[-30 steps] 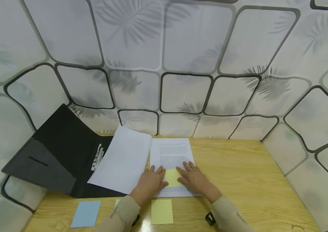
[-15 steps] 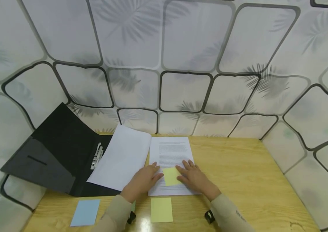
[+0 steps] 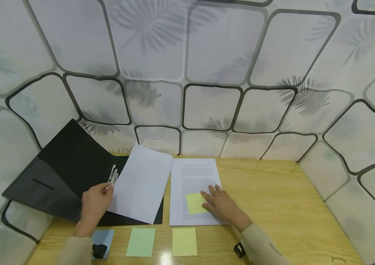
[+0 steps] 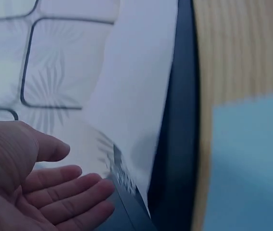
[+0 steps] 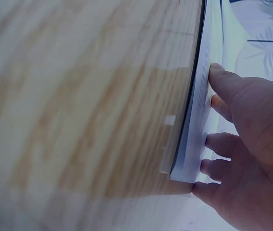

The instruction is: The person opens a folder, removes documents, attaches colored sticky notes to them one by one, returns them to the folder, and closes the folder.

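Observation:
In the head view my left hand (image 3: 96, 202) hovers over the black folder (image 3: 65, 158), near its metal clip (image 3: 114, 176) and the left edge of the turned white sheets (image 3: 142, 184). The left wrist view shows its fingers (image 4: 79, 199) loosely extended, with nothing held. My right hand (image 3: 222, 204) lies on the printed page (image 3: 197, 175), fingers spread, fingertips at the right edge of a yellow sticky note (image 3: 194, 204) on that page. From the right wrist view, fingers (image 5: 223, 144) touch the paper stack (image 5: 194, 144).
Along the front of the wooden table (image 3: 273, 206) lie a green note (image 3: 140, 241), a second yellow note (image 3: 184, 241) and a blue note (image 3: 107, 237), partly covered by the left wrist's camera. A patterned wall covering (image 3: 212, 106) stands behind and at both sides.
My left hand has left the printed page and moved left to the folder's clip, uncovering the green note. My right hand stays on the page.

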Action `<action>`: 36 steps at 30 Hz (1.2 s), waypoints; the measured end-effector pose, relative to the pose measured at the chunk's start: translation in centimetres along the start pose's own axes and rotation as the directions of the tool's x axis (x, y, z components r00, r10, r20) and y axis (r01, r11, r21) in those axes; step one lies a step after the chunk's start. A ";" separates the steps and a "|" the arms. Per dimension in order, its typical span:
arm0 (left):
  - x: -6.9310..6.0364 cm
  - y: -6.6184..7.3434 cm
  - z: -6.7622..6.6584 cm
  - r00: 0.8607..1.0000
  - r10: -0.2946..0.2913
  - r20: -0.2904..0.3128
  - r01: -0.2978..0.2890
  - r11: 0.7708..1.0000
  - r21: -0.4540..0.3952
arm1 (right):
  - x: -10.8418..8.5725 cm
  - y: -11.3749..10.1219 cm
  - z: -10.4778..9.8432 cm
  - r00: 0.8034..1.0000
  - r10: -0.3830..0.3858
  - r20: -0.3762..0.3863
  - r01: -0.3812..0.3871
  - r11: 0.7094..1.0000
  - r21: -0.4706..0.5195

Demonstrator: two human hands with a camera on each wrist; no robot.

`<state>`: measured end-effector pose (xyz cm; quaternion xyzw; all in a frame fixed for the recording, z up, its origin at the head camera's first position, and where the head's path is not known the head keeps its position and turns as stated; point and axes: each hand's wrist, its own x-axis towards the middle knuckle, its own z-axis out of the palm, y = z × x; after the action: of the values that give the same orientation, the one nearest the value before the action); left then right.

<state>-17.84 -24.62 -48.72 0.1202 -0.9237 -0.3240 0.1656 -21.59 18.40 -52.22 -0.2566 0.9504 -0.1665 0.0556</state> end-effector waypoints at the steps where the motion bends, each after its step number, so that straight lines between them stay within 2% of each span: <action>1: 0.0 -0.6 -0.4 1.000 -0.025 -0.010 0.025 1.000 0.006 | 0.0 0.1 0.0 1.000 -0.002 -0.004 0.002 1.000 0.001; 3: -0.1 -1.6 -0.9 0.998 -0.054 -0.023 0.055 0.998 0.025 | 0.0 0.2 0.1 1.000 -0.008 -0.011 0.008 1.000 -0.004; 7: 0.0 -2.8 -1.1 0.998 -0.057 -0.035 0.058 0.997 0.046 | 0.0 0.2 0.2 1.000 -0.015 -0.018 0.015 1.000 0.001; 12: 0.3 -3.5 -1.1 0.998 -0.067 0.013 0.067 0.997 0.026 | 0.1 0.2 0.2 1.000 -0.015 -0.008 0.015 1.000 0.003; 14: 0.4 -3.7 -1.1 0.993 -0.104 0.048 0.104 0.995 0.002 | 0.1 0.2 0.3 1.000 -0.014 -0.002 0.014 1.000 -0.004; 17: 0.7 -3.9 -1.0 0.974 -0.182 0.134 0.192 0.979 -0.069 | 0.2 0.3 0.4 1.000 -0.009 0.000 0.009 1.000 -0.008; 20: 1.0 -3.8 -0.8 0.938 -0.254 0.237 0.296 0.941 -0.163 | 0.2 0.3 0.3 1.000 -0.001 0.000 0.001 1.000 -0.007; 23: 1.1 -3.7 -0.5 0.898 -0.294 0.326 0.372 0.904 -0.209 | 0.1 0.4 0.3 1.000 0.007 0.001 -0.007 1.000 -0.005; 26: 1.1 -3.4 -0.2 0.870 -0.304 0.389 0.402 0.893 -0.202 | 0.1 0.4 0.3 1.000 0.006 0.000 -0.006 1.000 -0.006; 28: 1.0 -3.2 0.0 0.861 -0.298 0.412 0.401 0.896 -0.191 | 0.1 0.4 0.3 1.000 0.004 -0.001 -0.004 1.000 -0.004; 36: 1.0 -2.5 0.8 0.856 -0.298 0.423 0.401 0.899 -0.178 | 0.1 0.5 0.5 1.000 -0.002 -0.005 0.002 1.000 0.001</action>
<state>-18.76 -26.35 -50.70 0.1984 -0.8497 -0.4840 -0.0672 -21.81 18.59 -52.83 -0.2569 0.9503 -0.1675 0.0530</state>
